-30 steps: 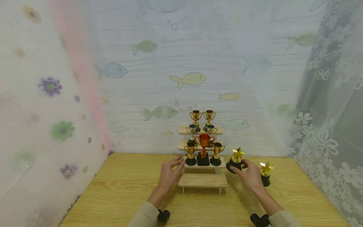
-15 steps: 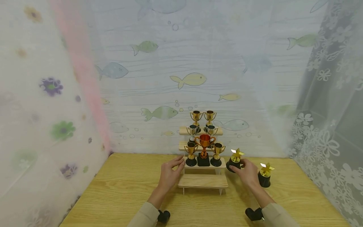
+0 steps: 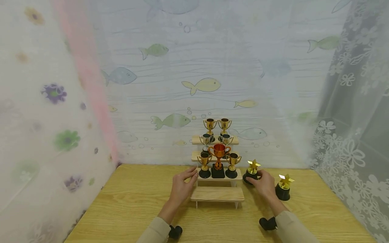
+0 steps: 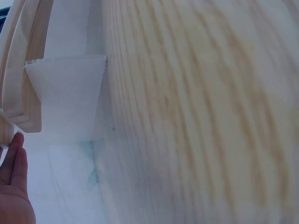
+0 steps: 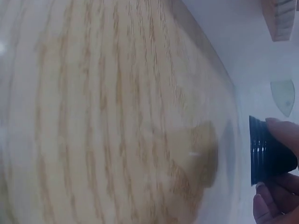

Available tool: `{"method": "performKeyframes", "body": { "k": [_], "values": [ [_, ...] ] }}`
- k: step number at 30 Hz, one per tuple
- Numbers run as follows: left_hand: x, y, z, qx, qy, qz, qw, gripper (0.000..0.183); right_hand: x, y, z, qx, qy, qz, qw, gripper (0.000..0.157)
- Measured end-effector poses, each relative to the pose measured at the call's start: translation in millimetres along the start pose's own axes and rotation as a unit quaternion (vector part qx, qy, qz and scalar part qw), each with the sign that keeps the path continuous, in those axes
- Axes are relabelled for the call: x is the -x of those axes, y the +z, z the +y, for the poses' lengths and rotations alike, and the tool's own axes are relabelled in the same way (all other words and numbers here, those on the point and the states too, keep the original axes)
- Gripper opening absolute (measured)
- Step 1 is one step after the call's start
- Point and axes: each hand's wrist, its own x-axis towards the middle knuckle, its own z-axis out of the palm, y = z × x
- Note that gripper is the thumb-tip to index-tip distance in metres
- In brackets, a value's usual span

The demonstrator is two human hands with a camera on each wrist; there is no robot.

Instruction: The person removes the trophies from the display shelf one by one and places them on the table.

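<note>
My right hand grips a star trophy by its black base, just right of the wooden tiered stand. In the right wrist view the black base sits between thumb and fingers, with a gap between it and the tabletop. Fairly straight, the fingers of my left hand reach the left end of the stand's second step from the front. The left wrist view has those fingertips right at a step's end. On that step, a copper-coloured cup stands between two gold cups.
A second star trophy stands on the table, right of my right hand. Silver cups and gold cups fill the higher steps. The lowest step is bare. A fish-patterned curtain hangs behind the table.
My right hand and forearm have shifted slightly left with the star trophy, which is a little lower. My left hand and the cups on the stand keep their places.
</note>
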Motion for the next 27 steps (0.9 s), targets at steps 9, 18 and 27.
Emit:
{"method": "performKeyframes", "body": {
  "k": [9, 18, 27],
  "values": [
    [-0.2, -0.1, 0.0, 0.001, -0.004, 0.001, 1.0000, 0.027, -5.7, 3.9, 3.0, 0.001, 0.014, 0.003, 1.000, 0.057],
    [1.4, 1.3, -1.5, -0.004, 0.006, 0.004, 1.0000, 0.026, -7.4, 8.5, 11.2, -0.003, 0.032, -0.004, 0.999, 0.059],
    [1.3, 0.2, 0.9, -0.003, -0.004, 0.002, 1.0000, 0.026, -7.6, 10.3, 13.3, 0.003, 0.024, 0.004, 1.000, 0.059]
  ]
}}
